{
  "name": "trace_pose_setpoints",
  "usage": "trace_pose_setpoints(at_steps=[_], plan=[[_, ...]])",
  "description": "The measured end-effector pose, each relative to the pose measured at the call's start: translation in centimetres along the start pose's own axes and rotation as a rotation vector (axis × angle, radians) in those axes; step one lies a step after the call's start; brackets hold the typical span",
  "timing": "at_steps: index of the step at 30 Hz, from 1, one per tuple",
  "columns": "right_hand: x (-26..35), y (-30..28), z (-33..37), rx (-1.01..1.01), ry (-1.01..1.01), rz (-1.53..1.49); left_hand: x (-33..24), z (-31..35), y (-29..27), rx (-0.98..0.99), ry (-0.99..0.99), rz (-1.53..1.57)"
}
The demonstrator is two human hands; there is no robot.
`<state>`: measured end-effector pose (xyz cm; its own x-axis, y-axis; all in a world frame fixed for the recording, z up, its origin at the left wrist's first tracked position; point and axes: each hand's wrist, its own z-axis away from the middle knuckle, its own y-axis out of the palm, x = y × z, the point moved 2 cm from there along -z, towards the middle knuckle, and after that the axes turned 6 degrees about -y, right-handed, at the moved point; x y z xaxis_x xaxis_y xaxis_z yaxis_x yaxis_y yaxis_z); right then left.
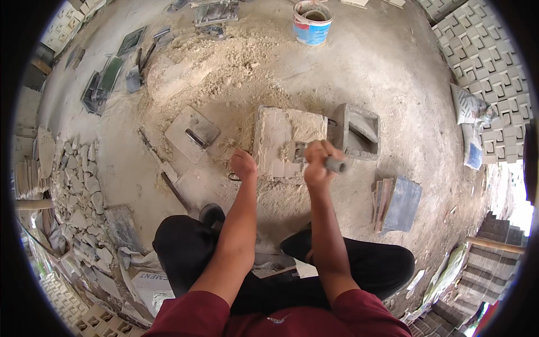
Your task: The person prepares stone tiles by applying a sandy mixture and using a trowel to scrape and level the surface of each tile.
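Note:
A square mould (273, 132) lies on the floor before me, with pale, crumbly mix (306, 124) over its right part. My right hand (321, 160) is closed around a hand tool with a thick grey tubular handle (336, 164). The tool's flat grey end (298, 150) rests on or just over the mix; its exact kind is partly hidden by the hand. At the mould's left edge, my left hand (243, 164) is curled closed, beside a dark wire loop (234, 177). Whatever its fingers may grip is hidden.
A grey box-shaped tray (357, 132) stands right of the mould, with stacked plates (400, 203) nearer me. Left lies a square plate with a cylindrical handle (192, 135). Beyond are a mound of loose mix (208, 67) and a bucket (312, 25). Broken pieces (78, 185) lie far left.

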<state>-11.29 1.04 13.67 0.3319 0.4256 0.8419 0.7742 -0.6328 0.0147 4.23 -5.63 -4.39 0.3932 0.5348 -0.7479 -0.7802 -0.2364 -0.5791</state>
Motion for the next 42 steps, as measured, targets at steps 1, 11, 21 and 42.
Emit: trace_pose_setpoints(at_steps=[1,11,21,42], plan=[[-0.6,0.5,0.4,0.066,-0.105,0.079,0.1,-0.1,0.2,0.002,-0.001,-0.001],[-1.1,0.7,-4.2,-0.088,0.297,-0.194,1.0,-0.8,0.7,0.020,-0.052,-0.018],[-3.4,0.6,-3.4,0.035,0.154,0.074,0.8,-0.6,0.9,0.116,-0.086,0.002],[-8.0,4.2,-10.1,0.003,0.207,-0.041,0.8,-0.6,0.3,-0.019,-0.030,-0.071]])
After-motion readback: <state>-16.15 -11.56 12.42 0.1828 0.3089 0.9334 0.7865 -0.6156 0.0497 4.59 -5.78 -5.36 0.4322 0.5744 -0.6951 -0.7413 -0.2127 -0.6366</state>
